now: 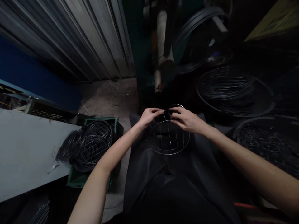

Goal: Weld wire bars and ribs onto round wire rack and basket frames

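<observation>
Above my lap hangs a round wire rack (170, 154), a thin metal ring crossed by several straight bars. At its far side my left hand (149, 116) pinches a thin wire (164, 116) between thumb and fingers. My right hand (188, 120) has its fingers curled around a small wire ring (177, 105), close to the left fingertips. Whether the small ring is joined to the rack cannot be made out. The fingers hide part of both.
To my left, a green crate (113, 121) holds piled wire racks (95, 143) beside a pale tabletop (30, 152). A machine with a pipe (162, 34) stands ahead. On the right are a basin of straight wires (224, 85) and a basin of small dark pieces (266, 146).
</observation>
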Action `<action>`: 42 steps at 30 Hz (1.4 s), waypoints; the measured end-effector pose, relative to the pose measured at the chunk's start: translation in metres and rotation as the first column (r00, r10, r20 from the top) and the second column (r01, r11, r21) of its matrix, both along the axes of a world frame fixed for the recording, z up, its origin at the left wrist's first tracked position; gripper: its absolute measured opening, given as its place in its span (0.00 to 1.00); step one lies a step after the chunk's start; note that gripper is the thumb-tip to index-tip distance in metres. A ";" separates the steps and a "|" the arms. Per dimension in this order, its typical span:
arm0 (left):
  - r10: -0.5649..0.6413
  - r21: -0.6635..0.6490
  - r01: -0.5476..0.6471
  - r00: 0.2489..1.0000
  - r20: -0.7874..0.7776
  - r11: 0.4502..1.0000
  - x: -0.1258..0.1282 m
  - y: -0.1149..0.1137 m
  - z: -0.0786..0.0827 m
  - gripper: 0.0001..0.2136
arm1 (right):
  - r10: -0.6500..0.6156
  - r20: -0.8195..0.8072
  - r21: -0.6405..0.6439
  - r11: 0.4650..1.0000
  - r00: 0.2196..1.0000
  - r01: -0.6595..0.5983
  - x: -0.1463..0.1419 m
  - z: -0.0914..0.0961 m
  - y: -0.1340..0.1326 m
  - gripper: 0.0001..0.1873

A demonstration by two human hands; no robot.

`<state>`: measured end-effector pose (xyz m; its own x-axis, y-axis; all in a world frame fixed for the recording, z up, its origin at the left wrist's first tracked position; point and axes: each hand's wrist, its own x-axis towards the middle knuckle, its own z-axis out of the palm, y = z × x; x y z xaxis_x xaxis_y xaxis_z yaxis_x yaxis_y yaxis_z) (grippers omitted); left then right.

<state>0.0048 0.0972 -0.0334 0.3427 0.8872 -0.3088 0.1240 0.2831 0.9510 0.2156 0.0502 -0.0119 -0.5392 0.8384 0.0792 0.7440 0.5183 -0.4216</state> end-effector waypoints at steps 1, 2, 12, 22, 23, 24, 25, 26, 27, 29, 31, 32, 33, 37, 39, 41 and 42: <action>-0.008 -0.005 0.008 1.000 0.013 1.000 0.000 0.000 0.000 0.18 | 0.001 0.004 0.006 1.000 1.000 -0.001 0.000 -0.001 -0.001 0.14; -0.013 -0.012 0.014 1.000 0.024 1.000 0.001 -0.001 -0.001 0.18 | 0.001 0.006 0.009 1.000 1.000 -0.001 0.000 -0.001 -0.001 0.14; -0.011 -0.041 0.013 0.999 0.045 0.999 0.000 0.011 0.016 0.14 | -0.053 -0.022 0.032 0.998 0.998 0.054 -0.005 0.008 0.009 0.14; 0.010 0.004 -0.010 1.000 0.009 1.000 -0.003 0.047 0.025 0.16 | -0.069 -0.073 -0.003 0.998 0.995 0.069 -0.008 0.018 0.052 0.14; 0.008 0.008 -0.008 1.000 0.002 1.000 -0.004 0.049 0.025 0.16 | -0.068 -0.081 -0.003 0.998 0.994 0.068 -0.009 0.018 0.055 0.14; 0.015 0.021 -0.015 1.000 -0.009 1.000 -0.004 0.051 0.025 0.16 | -0.066 -0.089 0.000 0.998 0.994 0.066 -0.009 0.020 0.058 0.13; 0.024 0.037 -0.023 0.999 -0.022 0.999 -0.005 0.053 0.026 0.17 | -0.063 -0.097 0.003 0.998 0.993 0.063 -0.009 0.022 0.061 0.13; 0.037 0.056 -0.035 0.999 -0.037 0.998 -0.005 0.054 0.027 0.16 | -0.059 -0.104 0.006 0.998 0.993 0.060 -0.009 0.025 0.063 0.13; 0.053 0.075 -0.050 0.997 -0.052 0.996 -0.006 0.055 0.028 0.16 | -0.053 -0.110 0.011 0.998 0.992 0.054 -0.008 0.028 0.064 0.13; 0.094 0.121 -0.084 0.993 -0.078 0.989 -0.007 0.054 0.030 0.14 | -0.033 -0.113 0.025 0.999 0.993 0.036 -0.007 0.034 0.064 0.14; 0.134 0.183 -0.115 0.986 -0.096 0.976 -0.007 0.049 0.033 0.12 | -0.013 -0.088 0.055 0.998 0.996 0.018 -0.006 0.036 0.060 0.14; 0.154 0.219 -0.129 0.983 -0.100 0.967 -0.007 0.046 0.034 0.11 | -0.007 -0.068 0.084 0.996 0.998 0.013 -0.005 0.035 0.058 0.14; 0.167 0.254 -0.137 0.981 -0.100 0.958 -0.007 0.044 0.035 0.10 | -0.004 -0.046 0.120 0.993 0.999 0.010 -0.004 0.034 0.056 0.14; 0.159 0.325 -0.122 0.983 -0.090 0.938 -0.007 0.039 0.041 0.10 | 0.010 0.004 0.249 0.969 1.000 -0.010 -0.002 0.028 0.051 0.13; 0.102 0.315 -0.074 0.992 -0.075 0.946 -0.007 0.040 0.043 0.10 | 0.022 0.009 0.246 0.969 1.000 -0.023 -0.002 0.029 0.050 0.13; 0.032 0.291 -0.016 0.998 -0.049 0.957 -0.006 0.042 0.042 0.12 | 0.020 -0.002 0.211 0.977 1.000 -0.020 -0.003 0.032 0.050 0.13; 0.012 0.272 -0.001 0.999 -0.037 0.962 -0.006 0.042 0.041 0.13 | 0.018 -0.011 0.189 0.982 1.000 -0.016 -0.004 0.035 0.049 0.13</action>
<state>-0.0010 0.1395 0.0079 0.3295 0.9417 -0.0685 0.1605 0.0156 0.9869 0.2120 0.0993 0.0228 -0.5511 0.7985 0.2422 0.7296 0.6020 -0.3245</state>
